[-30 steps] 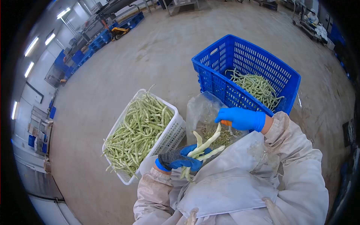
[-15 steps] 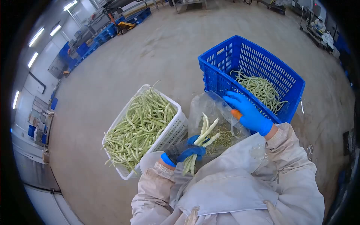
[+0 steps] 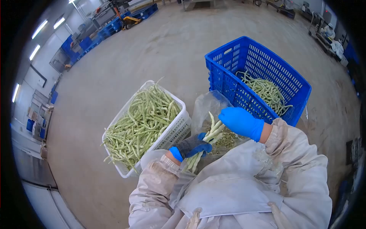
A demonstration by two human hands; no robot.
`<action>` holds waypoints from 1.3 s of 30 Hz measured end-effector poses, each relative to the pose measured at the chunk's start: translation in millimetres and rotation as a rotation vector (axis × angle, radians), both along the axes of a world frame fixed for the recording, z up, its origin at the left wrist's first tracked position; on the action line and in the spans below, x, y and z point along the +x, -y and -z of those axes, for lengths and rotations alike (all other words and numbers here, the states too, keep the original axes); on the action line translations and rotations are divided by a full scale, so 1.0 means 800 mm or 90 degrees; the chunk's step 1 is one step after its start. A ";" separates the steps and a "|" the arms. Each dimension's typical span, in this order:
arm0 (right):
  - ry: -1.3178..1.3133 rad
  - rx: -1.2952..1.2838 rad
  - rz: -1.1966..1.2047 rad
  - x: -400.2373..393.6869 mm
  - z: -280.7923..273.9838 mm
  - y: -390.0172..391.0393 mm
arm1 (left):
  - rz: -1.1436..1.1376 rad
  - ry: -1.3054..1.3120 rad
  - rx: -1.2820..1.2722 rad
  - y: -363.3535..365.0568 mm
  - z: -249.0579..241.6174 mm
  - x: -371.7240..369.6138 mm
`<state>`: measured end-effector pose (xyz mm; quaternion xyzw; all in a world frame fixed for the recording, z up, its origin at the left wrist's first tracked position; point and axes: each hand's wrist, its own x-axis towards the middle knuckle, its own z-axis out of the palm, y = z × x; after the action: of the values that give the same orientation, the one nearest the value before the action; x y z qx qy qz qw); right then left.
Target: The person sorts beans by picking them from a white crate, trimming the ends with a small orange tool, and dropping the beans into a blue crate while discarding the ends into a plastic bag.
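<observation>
My left hand (image 3: 192, 146), in a dark grey glove over a blue one, is closed around a small bunch of pale green beans (image 3: 214, 131). The beans stick out on both sides of the fist. My blue-gloved right hand (image 3: 243, 121) is at the upper tips of that bunch, fingers curled in; what they grip is hidden behind the hand. Below both hands, a clear plastic bag (image 3: 203, 108) lies spread out with small green trimmings (image 3: 226, 140) on it. To the left stands a white crate (image 3: 173, 129) heaped with green beans (image 3: 143, 118).
On the right, a blue crate (image 3: 220, 82) holds a smaller pile of beans (image 3: 268, 91). Concrete floor (image 3: 152, 57) surrounds the crates. A yellow pallet jack (image 3: 130, 21) stands at the back left. A person in white (image 3: 328, 31) is beside a cart at the far right.
My right hand has moved left and down from beside the blue crate to the bean tips, its fingers now curled. An orange piece seen at its thumb is now hidden. My left hand has risen slightly.
</observation>
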<state>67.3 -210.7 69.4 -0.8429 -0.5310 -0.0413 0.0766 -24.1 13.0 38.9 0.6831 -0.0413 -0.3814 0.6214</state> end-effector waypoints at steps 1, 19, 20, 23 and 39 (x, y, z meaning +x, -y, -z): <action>0.000 -0.002 -0.002 0.001 0.012 0.003 | -0.005 0.039 0.023 0.001 0.000 0.002; -0.396 0.474 0.219 -0.028 0.009 0.044 | -0.209 0.503 0.206 0.025 0.001 -0.007; -0.396 0.479 0.222 -0.038 0.000 0.036 | -0.203 0.503 0.208 0.026 -0.006 -0.007; -0.234 0.606 0.250 -0.056 -0.042 0.022 | -0.208 0.674 0.295 0.031 -0.025 -0.005; -0.213 0.150 -0.001 -0.040 0.015 -0.022 | -0.034 0.561 0.598 0.030 -0.024 -0.015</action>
<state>35.5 -193.2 57.8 -0.8226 -0.5034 0.0374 0.2619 -35.9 -10.7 58.4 0.9758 -0.1043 -0.0269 0.1904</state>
